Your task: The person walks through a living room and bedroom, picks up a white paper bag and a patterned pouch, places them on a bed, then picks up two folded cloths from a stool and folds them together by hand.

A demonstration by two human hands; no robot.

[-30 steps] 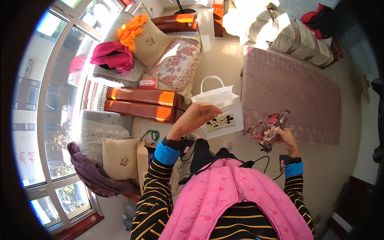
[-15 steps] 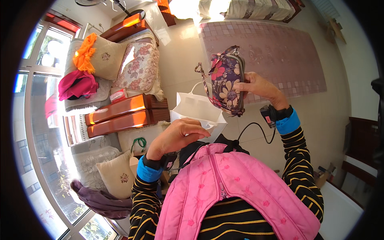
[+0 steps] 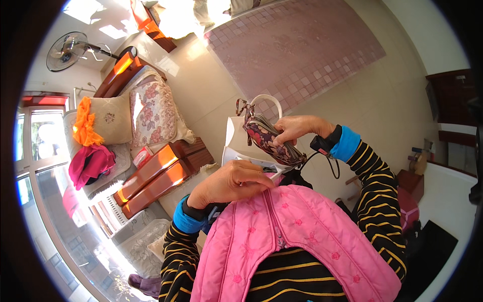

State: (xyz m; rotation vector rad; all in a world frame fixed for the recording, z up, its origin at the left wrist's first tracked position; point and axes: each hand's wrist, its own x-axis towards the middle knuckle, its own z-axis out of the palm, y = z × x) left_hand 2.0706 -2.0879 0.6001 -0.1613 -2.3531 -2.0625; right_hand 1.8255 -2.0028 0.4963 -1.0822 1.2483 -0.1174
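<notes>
My right hand grips a dark floral zip pouch by its zipped side, thumb on top. A thin wrist strap hangs off the pouch's far end. The pouch is tilted over the mouth of a white paper bag with a pale loop handle. How far down inside it reaches, I cannot tell. At the bag's near rim, my left hand is closed with thumb and fingers pinching the edge. Something dark shows in the bag beside the left fingers, too small to name.
To the left are a wooden-armed sofa with a floral seat cover, a cushion, an orange cloth and a pink garment. A standing fan is farther back. A patterned mat lies on the floor ahead.
My right hand has brought the pouch down and nearer, from beside the bag to over its mouth, tilting it. My left hand stays at the rim. The whole view has turned.
</notes>
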